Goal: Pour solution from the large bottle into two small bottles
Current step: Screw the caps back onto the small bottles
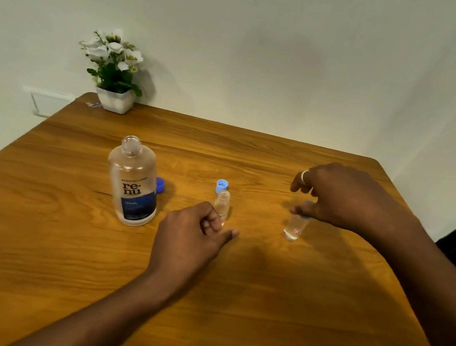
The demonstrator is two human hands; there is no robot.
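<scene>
- Head view, nearest zone: the left hand [191, 233] rests low over the wooden desk [256, 315], forearm reaching in from the lower left. Its grip is loose and narrow, fingers curled, holding nothing; the fingertips lie just beside the base of the middle small bottle [222, 206].
- Middle small bottle: upright, uncapped, clear. Its light blue cap [221, 185] sits on the desk just behind it.
- Right small bottle [296, 227]: upright on the desk, well apart from the middle one, with a little clear liquid at the bottom and a small red-and-blue label.
- Right hand [347, 198]: positioned over the right small bottle, a ring on one finger. Thumb and fingertips close on a blue cap at the bottle's top; motion blur makes the contact uncertain, though it appears pinched.
- Large bottle [133, 183]: upright left of the middle bottle, uncapped, "re-nu" label facing the camera. A dark blue cap [160, 185] lies behind its right side.
- Far left corner: a white flower pot [115, 100] against the wall.
</scene>
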